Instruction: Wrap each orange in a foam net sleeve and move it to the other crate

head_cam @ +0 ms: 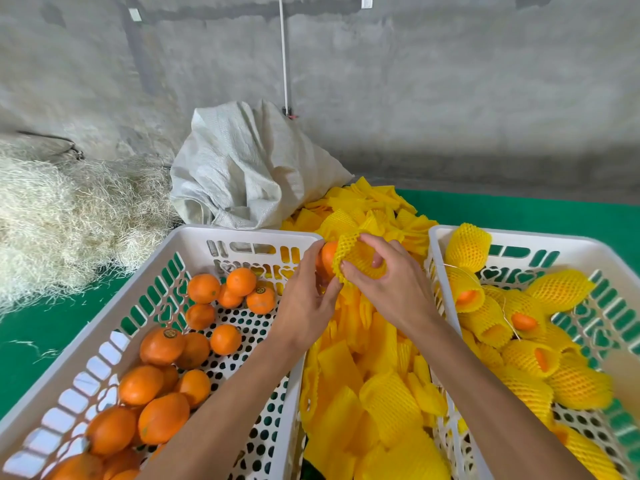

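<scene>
Two hands meet above the gap between the crates, over the heap of loose sleeves (349, 386). From the head view, the left hand (308, 299) is closed round a bare orange (327, 259), fingers cupping its far side. The right hand (391, 282) holds a yellow sleeve (360, 258), fingers hooked inside to stretch its mouth, which touches the orange and covers only its near edge.

The orange looks firm, round and a bit heavy, with smooth skin that could slip, so a full cupping grip on the uncovered half seems right. The sleeve looks light, soft and springy; I judge it best held by the rim and spread wide, since it will spring back.

Bare oranges lie in the left crate (194, 233), most toward its near left corner. Wrapped ones (561, 289) fill the right crate (519, 237).
</scene>
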